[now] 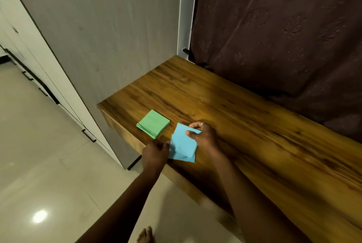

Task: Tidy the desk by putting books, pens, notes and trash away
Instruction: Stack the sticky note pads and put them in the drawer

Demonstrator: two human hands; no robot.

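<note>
A small stack of blue paper notes (183, 144) is tilted up off the wooden desk (244, 117) near its front left corner. My right hand (203, 135) pinches the stack's upper right edge between thumb and fingers. My left hand (156, 152) holds the stack's left edge with curled fingers. A neat stack of green notes (153, 123) lies flat on the desk just left of and behind the blue ones, apart from both hands.
A dark curtain (284, 27) hangs behind the desk. A grey cabinet side (94, 27) stands against the desk's left end, with white drawer fronts (39, 78) beyond. Pale tiled floor (49, 164) lies to the left and below.
</note>
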